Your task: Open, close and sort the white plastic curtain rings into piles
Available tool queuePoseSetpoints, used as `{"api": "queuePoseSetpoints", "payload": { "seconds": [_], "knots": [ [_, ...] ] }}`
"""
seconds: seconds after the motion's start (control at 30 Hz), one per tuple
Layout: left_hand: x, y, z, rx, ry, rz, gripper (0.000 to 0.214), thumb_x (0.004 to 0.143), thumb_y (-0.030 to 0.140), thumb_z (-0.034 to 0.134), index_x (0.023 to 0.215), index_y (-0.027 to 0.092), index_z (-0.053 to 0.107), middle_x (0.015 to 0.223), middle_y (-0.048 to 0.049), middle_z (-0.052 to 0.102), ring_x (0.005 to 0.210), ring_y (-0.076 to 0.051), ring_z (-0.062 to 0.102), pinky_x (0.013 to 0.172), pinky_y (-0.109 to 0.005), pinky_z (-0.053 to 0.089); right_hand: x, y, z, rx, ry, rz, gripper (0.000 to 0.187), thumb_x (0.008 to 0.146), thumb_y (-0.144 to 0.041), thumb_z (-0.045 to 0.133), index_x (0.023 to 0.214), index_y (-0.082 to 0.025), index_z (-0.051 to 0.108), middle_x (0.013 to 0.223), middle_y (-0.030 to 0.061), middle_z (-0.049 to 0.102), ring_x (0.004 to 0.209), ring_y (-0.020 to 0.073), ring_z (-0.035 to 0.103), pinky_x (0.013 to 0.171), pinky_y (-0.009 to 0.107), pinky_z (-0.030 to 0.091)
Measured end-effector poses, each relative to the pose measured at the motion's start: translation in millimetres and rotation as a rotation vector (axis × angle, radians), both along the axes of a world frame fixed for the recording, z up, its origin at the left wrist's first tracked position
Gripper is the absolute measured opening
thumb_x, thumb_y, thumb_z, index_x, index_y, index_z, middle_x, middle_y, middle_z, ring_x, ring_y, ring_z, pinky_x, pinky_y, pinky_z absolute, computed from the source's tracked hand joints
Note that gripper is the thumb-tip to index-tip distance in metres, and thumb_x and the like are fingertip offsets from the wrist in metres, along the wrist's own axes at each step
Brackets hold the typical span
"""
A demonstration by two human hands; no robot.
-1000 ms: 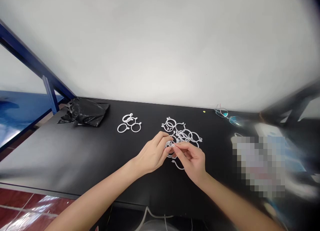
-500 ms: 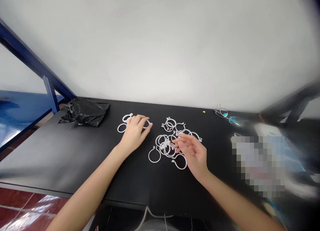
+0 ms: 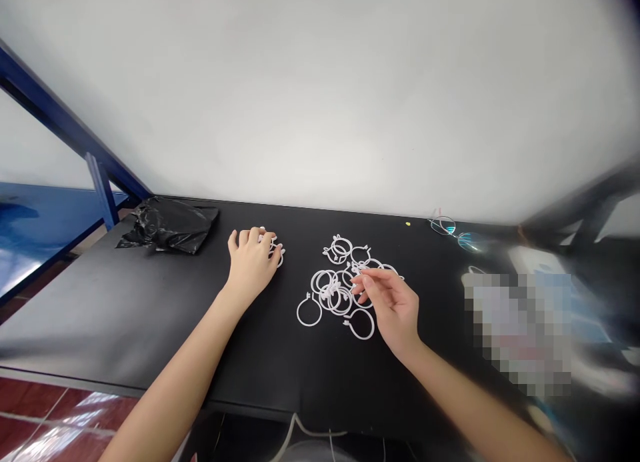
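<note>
A loose pile of white plastic rings [image 3: 340, 285] lies on the black table [image 3: 150, 315]. Two single rings [image 3: 309, 312] [image 3: 361, 325] rest at its near edge. My right hand [image 3: 393, 305] reaches into the pile from the right, thumb and forefinger pinched on a ring there. My left hand [image 3: 253, 262] lies palm down on a smaller separate group of rings [image 3: 277, 252] to the left. Its fingers are spread over them and hide most of the group.
A crumpled black plastic bag [image 3: 167, 225] sits at the table's back left. Eyeglasses [image 3: 450, 229] lie at the back right beside a blurred-out area. A blue metal frame [image 3: 100, 182] stands left of the table, and a white wall rises behind it.
My left hand left the main pile, moved left to the small group of rings and now rests on it. My right hand opened, then closed its fingertips on a ring in the pile.
</note>
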State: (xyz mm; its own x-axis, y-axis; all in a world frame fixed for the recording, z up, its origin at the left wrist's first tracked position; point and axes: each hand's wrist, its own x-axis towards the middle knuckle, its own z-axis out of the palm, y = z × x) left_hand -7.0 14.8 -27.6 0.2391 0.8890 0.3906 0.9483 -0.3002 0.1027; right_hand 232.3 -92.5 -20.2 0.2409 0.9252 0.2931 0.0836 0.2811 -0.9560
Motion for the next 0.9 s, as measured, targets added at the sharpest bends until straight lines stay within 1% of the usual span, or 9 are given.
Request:
{"api": "queuePoseSetpoints", "payload": {
  "seconds": [0.07,0.13,0.23,0.33,0.43,0.57,0.73,0.8,0.9],
  "knots": [
    [3.2,-2.3,4.9,0.032,-0.049,-0.019,0.024,0.092,0.029,0.049,0.105,0.017,0.064,0.115,-0.0144,0.061,0.11,-0.033,0.051,0.106,-0.06,0.025,-0.1,-0.6,0.4,0.002,-0.008,-0.005,0.008,0.09,-0.025,0.062,0.093,-0.021,0.068,0.083,0.0038,0.073,0.067,0.0144,0.068,0.056,0.026,0.057],
    [8.0,-5.7,11.7,0.001,-0.168,-0.13,0.021,0.091,0.027,0.05,0.103,0.017,0.063,0.11,-0.0124,0.061,0.106,-0.03,0.053,0.102,-0.055,0.032,-0.1,-1.1,0.5,-0.002,-0.021,-0.008,0.008,0.09,-0.026,0.062,0.092,-0.021,0.067,0.083,0.0043,0.073,0.066,0.015,0.068,0.055,0.027,0.057],
    [17.8,-14.5,22.3,-0.281,-0.356,-0.489,0.014,0.088,0.025,0.052,0.096,0.018,0.061,0.091,-0.0052,0.06,0.082,-0.018,0.055,0.08,-0.034,0.046,-0.2,-1.3,0.7,-0.01,-0.038,-0.01,0.009,0.09,-0.028,0.062,0.091,-0.02,0.067,0.082,0.0048,0.073,0.066,0.016,0.068,0.055,0.028,0.058],
    [26.0,-24.4,28.6,-0.587,-0.379,-0.698,0.012,0.082,0.025,0.057,0.073,0.018,0.052,0.067,0.0033,0.047,0.059,-0.011,0.042,0.057,-0.024,0.037,-0.5,-0.7,1.0,-0.01,-0.044,-0.009,0.009,0.09,-0.028,0.062,0.09,-0.021,0.067,0.082,0.0046,0.073,0.066,0.016,0.068,0.055,0.028,0.058],
    [27.0,-29.1,29.7,-0.734,-0.345,-0.719,0.024,0.073,0.021,0.062,0.063,0.018,0.041,0.061,0.0059,0.041,0.055,-0.009,0.036,0.051,-0.022,0.029,-0.7,-0.2,1.1,-0.012,-0.043,-0.006,0.009,0.09,-0.028,0.062,0.091,-0.021,0.067,0.082,0.0047,0.073,0.067,0.0159,0.068,0.055,0.028,0.057],
    [17.9,-25.0,29.6,-0.84,-0.342,-0.676,0.014,0.065,0.009,0.056,0.064,0.018,0.046,0.065,0.0039,0.053,0.059,-0.01,0.048,0.054,-0.021,0.035,-0.7,-0.1,0.6,-0.017,-0.042,-0.007,0.009,0.09,-0.028,0.062,0.091,-0.021,0.067,0.082,0.005,0.073,0.067,0.0163,0.068,0.055,0.028,0.057],
    [8.5,-19.7,36.5,-0.982,-0.506,-0.65,0.015,0.071,0.013,0.062,0.065,0.017,0.049,0.068,0.001,0.066,0.061,-0.011,0.061,0.057,-0.021,0.045,0.5,-0.4,0.9,-0.006,-0.046,0.001,0.008,0.09,-0.025,0.061,0.092,-0.021,0.068,0.081,0.0041,0.072,0.066,0.0151,0.068,0.055,0.027,0.058],
    [11.0,-22.0,40.4,-1.062,-0.682,-0.683,0.025,0.074,0.022,0.069,0.064,0.017,0.047,0.076,-0.0029,0.07,0.068,-0.014,0.066,0.06,-0.023,0.05,0.8,-0.7,1.5,0.009,-0.075,0.065,0.009,0.089,-0.024,0.063,0.095,-0.022,0.069,0.084,0.0039,0.073,0.068,0.0148,0.068,0.057,0.027,0.059],
    [20.5,-29.3,42.4,-1.081,-0.894,-0.725,0.031,0.074,0.027,0.074,0.065,0.016,0.047,0.08,-0.0058,0.072,0.073,-0.016,0.068,0.065,-0.026,0.054,-0.5,-1.3,1.3,-0.014,-0.099,0.305,0.018,0.085,-0.025,0.067,0.102,-0.024,0.071,0.089,0.0043,0.072,0.069,0.0152,0.069,0.058,0.028,0.06]
  ]
}}
